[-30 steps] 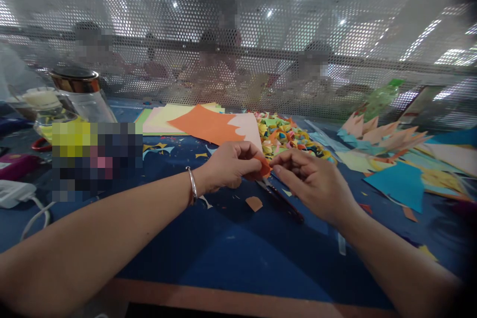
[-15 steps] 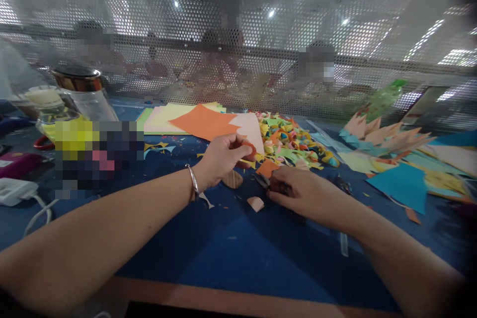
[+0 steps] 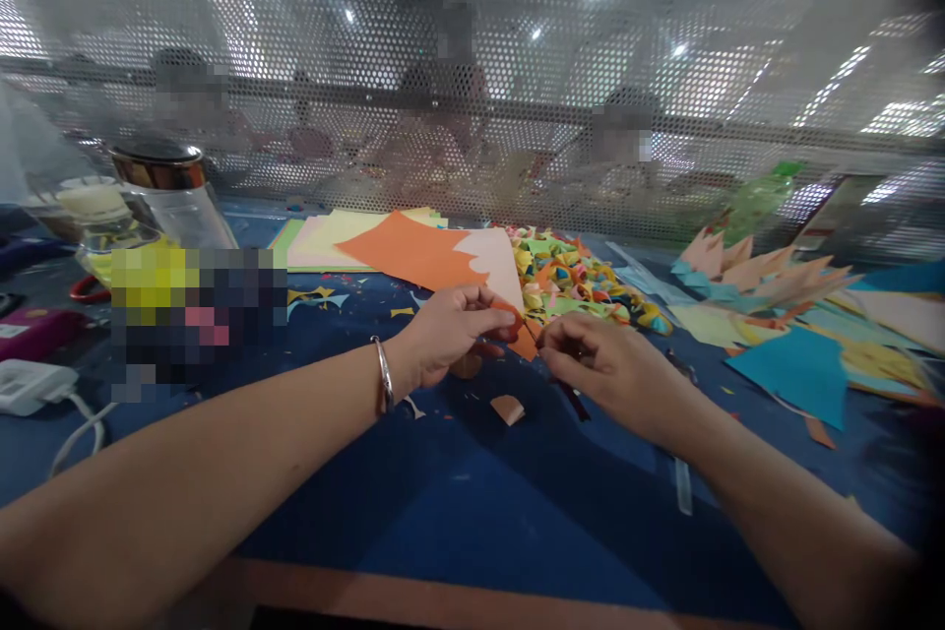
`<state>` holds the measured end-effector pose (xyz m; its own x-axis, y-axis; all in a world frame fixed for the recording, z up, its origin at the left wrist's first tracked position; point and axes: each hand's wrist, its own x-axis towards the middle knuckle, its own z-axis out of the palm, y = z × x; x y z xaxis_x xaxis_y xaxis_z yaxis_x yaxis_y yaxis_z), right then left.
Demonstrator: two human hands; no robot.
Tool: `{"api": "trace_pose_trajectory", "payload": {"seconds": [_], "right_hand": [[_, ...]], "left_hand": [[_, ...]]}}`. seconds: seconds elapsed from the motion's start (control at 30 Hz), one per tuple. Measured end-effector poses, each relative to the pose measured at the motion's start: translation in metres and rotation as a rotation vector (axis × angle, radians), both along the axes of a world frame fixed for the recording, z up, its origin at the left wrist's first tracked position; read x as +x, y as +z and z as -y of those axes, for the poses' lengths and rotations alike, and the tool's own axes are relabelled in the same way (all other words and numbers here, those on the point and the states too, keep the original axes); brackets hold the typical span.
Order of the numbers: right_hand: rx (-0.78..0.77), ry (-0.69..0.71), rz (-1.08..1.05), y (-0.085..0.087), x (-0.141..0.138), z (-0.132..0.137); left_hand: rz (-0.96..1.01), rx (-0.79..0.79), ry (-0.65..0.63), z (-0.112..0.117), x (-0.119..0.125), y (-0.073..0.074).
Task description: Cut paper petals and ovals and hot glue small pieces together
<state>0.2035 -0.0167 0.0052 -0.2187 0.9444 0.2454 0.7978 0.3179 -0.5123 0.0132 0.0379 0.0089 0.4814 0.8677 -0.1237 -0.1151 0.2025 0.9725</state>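
Observation:
My left hand [image 3: 472, 330] wears a silver bangle at the wrist and pinches a small orange piece of paper [image 3: 508, 317] between thumb and fingertips. My right hand [image 3: 591, 354] is closed around small dark scissors [image 3: 527, 323], mostly hidden by the fingers, with the thin tip touching the orange piece's edge. Below the hands a folded pale peach paper piece [image 3: 508, 409] lies on the blue table. A round wooden piece [image 3: 466, 367] lies partly hidden beneath my left hand. Behind the hands rests a larger orange sheet [image 3: 413, 246] with a scalloped pale pink sheet [image 3: 496, 261].
A heap of coloured paper scraps [image 3: 583, 281] lies beyond my right hand. Folded peach-and-blue paper points [image 3: 753, 266] and a blue paper piece [image 3: 793, 369] are at the right. A lidded jar [image 3: 166, 187] and a white plug [image 3: 33, 384] stand left. A perforated metal screen [image 3: 332, 118] closes the back.
My right hand has raised the scissors from near the table to the orange piece. My left hand has shifted slightly right and down, so the hands are closer together.

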Motion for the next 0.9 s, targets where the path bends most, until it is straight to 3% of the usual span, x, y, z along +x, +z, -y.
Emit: {"api": "trace_pose_trajectory", "payload": {"seconds": [0.23,0.47,0.63,0.9], "right_hand": [[-0.055,0.020,-0.106,-0.005,-0.004,0.001],[-0.071,0.017,-0.183,-0.012,-0.004,-0.001],[-0.038,0.027,-0.286,-0.014,-0.007,-0.001],[0.039,-0.066,-0.130,-0.011,-0.009,0.003]], "left_hand": [[-0.006,-0.064,-0.061,0.012,0.003,0.005],[-0.079,0.206,-0.045,0.015,0.005,-0.004],[-0.184,0.377,0.033,0.013,0.005,-0.010],[-0.055,0.301,0.041,0.016,0.005,-0.007]]}}
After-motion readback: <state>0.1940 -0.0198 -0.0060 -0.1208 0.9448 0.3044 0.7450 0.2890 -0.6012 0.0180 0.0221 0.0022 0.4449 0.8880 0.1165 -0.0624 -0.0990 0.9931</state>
